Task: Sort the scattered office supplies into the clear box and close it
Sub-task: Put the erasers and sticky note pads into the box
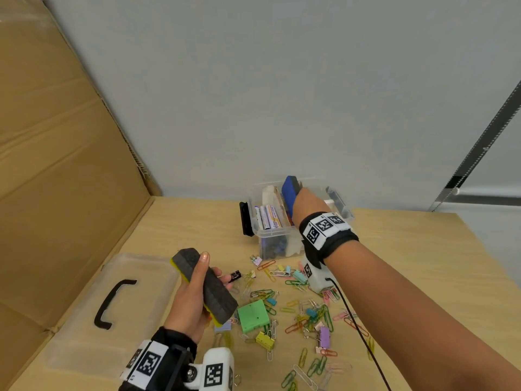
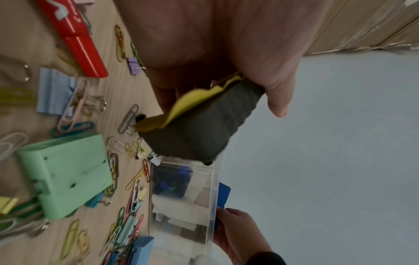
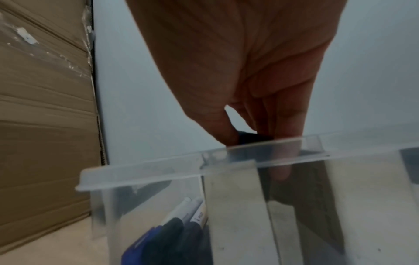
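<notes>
The clear box (image 1: 342, 206) stands open at the table's back with markers (image 1: 266, 217) inside. My right hand (image 1: 306, 201) grips a blue eraser (image 1: 290, 190), which stands on end inside the box and sticks up above its rim (image 3: 140, 174). My left hand (image 1: 194, 289) holds a yellow-backed grey eraser (image 1: 205, 283) above the table, left of the clip pile; in the left wrist view the grey eraser (image 2: 204, 125) fills my palm. The clear lid (image 1: 84, 314) with a black handle (image 1: 111, 303) lies flat at the left.
Several paper clips and binder clips (image 1: 310, 314) are scattered in front of the box. A green block (image 1: 252, 316) lies among them. A red marker (image 2: 75, 39) lies near my left hand. Cardboard (image 1: 56, 165) walls the left side. A black cable (image 1: 358, 331) trails from my right wrist.
</notes>
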{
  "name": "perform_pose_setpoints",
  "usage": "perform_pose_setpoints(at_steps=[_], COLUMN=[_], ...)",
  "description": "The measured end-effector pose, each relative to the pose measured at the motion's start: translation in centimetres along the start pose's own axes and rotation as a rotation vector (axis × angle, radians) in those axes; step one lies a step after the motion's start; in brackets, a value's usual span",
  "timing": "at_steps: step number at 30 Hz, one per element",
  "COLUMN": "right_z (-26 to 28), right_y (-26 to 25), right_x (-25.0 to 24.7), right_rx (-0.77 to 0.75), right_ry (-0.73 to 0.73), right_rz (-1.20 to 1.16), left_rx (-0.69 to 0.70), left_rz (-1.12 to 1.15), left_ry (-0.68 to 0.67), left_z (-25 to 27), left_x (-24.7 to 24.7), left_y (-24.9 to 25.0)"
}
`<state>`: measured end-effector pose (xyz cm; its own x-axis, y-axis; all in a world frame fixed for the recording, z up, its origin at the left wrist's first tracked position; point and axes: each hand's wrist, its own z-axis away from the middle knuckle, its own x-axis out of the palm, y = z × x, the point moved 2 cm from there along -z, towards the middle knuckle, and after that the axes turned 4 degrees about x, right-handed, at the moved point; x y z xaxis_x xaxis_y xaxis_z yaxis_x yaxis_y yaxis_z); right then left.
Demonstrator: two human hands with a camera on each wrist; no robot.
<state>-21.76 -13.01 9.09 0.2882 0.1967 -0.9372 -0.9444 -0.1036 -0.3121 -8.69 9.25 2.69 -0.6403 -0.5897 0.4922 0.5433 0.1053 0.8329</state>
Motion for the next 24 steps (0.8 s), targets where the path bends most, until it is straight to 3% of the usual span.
perform_pose_setpoints(at_steps=[3,10,14,18,24], right_z=[0.1,-0.4,-1.7,-3.5,-2.5], right_y=[-0.4,-1.2,-1.1,-0.7,-0.2], right_x=[-0.1,-0.1,1.3,2.6,2.5], right_rx=[-0.048,-0.066,-0.087,-0.093,-0.115], right_ry=[0.007,-0.233,-0.258,-0.176,-0.286], right_rz=[0.091,0.344,0.375,0.366,0.313], left_rx=[-0.002,-0.017,-0.055,-0.045,-0.029], left_rz=[0.006,-0.008,-0.02,-0.041,-0.049], left_ry=[0.002,0.021,0.039,0.051,0.057], left_z=[-0.2,0.0,-0.2,-0.2,0.3], left_x=[-0.4,-0.9,-1.3,-1.3,-0.8], left_y=[-0.1,0.1,0.3,-0.1,-0.1])
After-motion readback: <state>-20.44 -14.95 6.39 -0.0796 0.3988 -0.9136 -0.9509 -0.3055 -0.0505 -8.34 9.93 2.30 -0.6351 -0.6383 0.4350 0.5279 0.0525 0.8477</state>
